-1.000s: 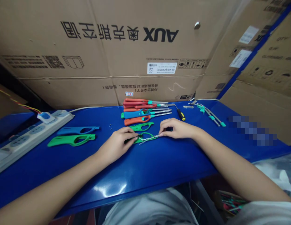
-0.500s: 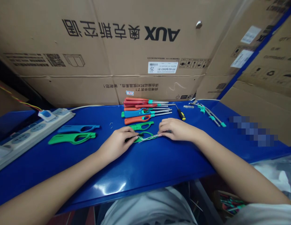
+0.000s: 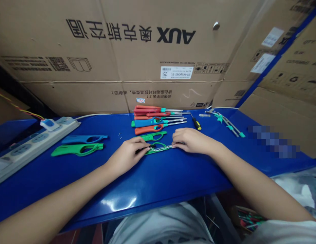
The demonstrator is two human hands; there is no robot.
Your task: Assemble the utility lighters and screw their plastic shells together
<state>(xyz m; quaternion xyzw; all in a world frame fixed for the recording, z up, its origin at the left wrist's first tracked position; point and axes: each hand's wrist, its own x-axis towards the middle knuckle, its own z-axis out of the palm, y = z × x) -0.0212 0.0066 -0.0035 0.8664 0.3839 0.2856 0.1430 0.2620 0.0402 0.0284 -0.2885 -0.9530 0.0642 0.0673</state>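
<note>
My left hand (image 3: 136,150) is closed on the handle end of a green lighter casing half (image 3: 161,149), where a small black part shows at the fingertips. A thin white wire (image 3: 160,148) curves across the casing toward my right hand (image 3: 185,140). That hand pinches a thin metal tube (image 3: 169,146) at the casing's front end; the rest of the tube is hidden by the fingers. Just behind lies another green casing half (image 3: 155,136). Farther back are several long-nosed lighters in red, orange and blue, among them an orange lighter (image 3: 150,129) and a blue lighter (image 3: 152,122).
On the left lie a blue casing half (image 3: 81,139), a green casing half (image 3: 76,149) and a power strip (image 3: 35,145). A screwdriver (image 3: 197,124) and metal tubes with teal pieces (image 3: 227,124) are at the back right. Cardboard (image 3: 137,67) walls the blue table (image 3: 173,176).
The white wire between my hands has shifted and now lies closer along the green casing. Both hands stay in nearly the same place.
</note>
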